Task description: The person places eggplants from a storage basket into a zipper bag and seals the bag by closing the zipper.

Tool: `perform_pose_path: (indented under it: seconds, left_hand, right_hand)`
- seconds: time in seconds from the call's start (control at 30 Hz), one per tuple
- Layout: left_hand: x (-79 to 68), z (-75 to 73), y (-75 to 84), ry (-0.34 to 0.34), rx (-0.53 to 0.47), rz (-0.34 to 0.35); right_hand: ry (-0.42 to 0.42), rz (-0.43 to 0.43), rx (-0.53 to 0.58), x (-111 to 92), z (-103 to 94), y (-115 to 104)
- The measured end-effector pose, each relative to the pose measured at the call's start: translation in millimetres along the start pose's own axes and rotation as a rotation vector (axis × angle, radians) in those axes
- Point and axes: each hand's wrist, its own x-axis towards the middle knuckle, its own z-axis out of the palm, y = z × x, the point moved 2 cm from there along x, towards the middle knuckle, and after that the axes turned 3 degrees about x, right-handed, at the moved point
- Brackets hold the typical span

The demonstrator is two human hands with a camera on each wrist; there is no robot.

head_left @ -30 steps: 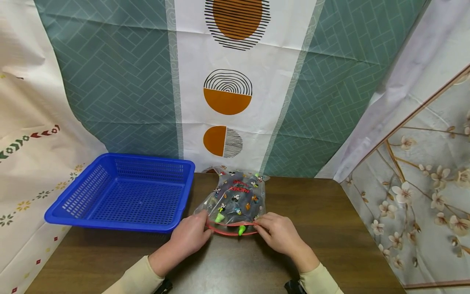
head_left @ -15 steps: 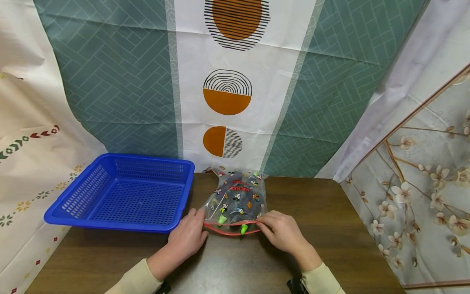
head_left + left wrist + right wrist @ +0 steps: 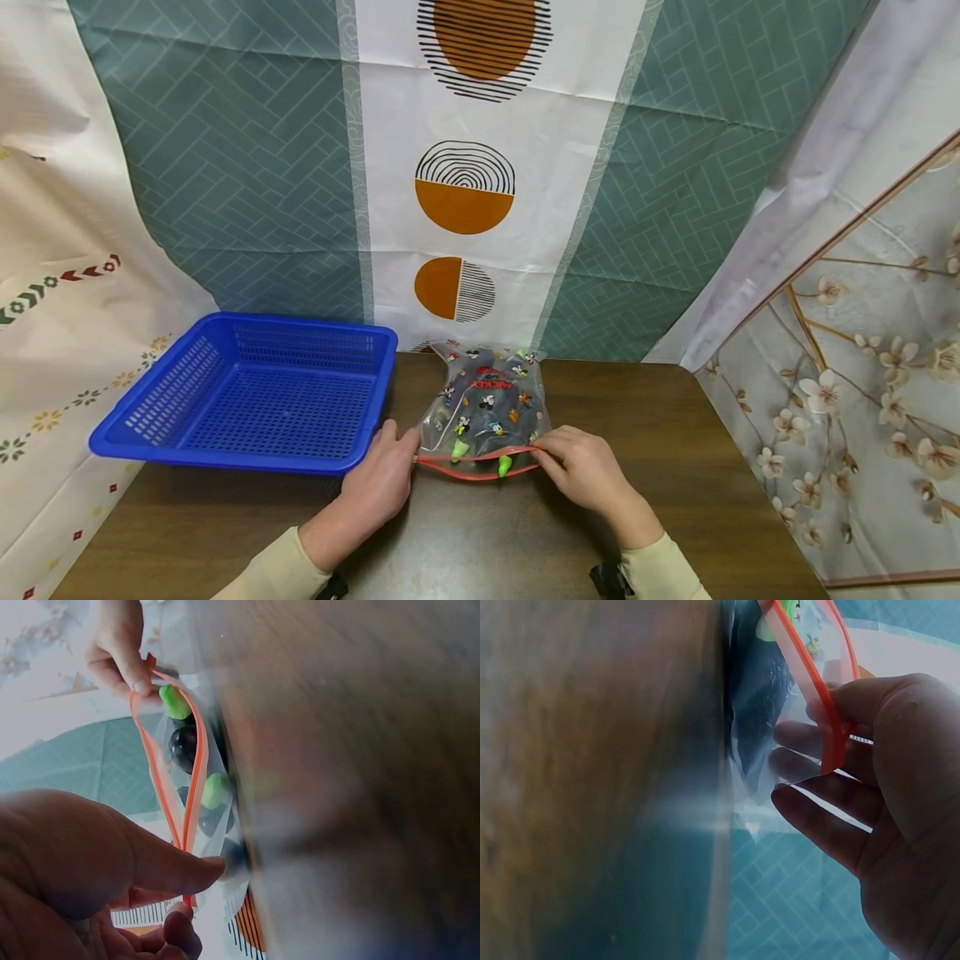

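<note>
A clear zip bag point(image 3: 487, 404) with cartoon prints lies on the table, its red zip edge toward me. Inside are dark, glossy things point(image 3: 183, 748) with bright green tips, resembling toy eggplants; one green tip point(image 3: 505, 465) shows at the mouth. My left hand point(image 3: 378, 475) pinches the left end of the zip edge between thumb and fingers. At the opposite end, my right hand point(image 3: 583, 468) pinches the zip edge, some fingers behind the clear plastic in the right wrist view. The red zip strips point(image 3: 198, 776) stand apart in the middle, so the mouth gapes.
A blue perforated plastic basket point(image 3: 277, 408) stands left of the bag, close to my left hand. The brown wooden table point(image 3: 660, 500) ends at a hanging patterned cloth point(image 3: 300, 167) behind. Flowered cloth point(image 3: 862, 417) hangs along the right side.
My left hand has shifted slightly left and my right hand slightly right, with the zip edge drawn wider between them. The bag's front and the green tips have moved a little right.
</note>
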Motion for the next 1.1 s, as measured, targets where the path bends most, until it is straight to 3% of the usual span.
perform_pose_path:
  seconds: [0.2, 0.5, 0.83, 1.1]
  left_hand:
    - [1.6, 0.2, -1.3, -0.019, -0.026, 0.012]
    - [6.7, 5.2, -3.5, 0.117, -0.111, 0.132]
    - [8.3, 3.5, -3.5, 0.111, -0.184, 0.142]
    - [9.4, 3.1, -2.4, 0.122, -0.230, 0.143]
  right_hand:
    - [-0.021, 0.055, 0.017, -1, -4.1, 6]
    - [0.001, 0.186, 0.082, -5, -12.8, 15]
    - [-0.008, 0.281, 0.211, -6, -22.6, 19]
    - [-0.042, 0.275, 0.273, -6, -25.7, 23]
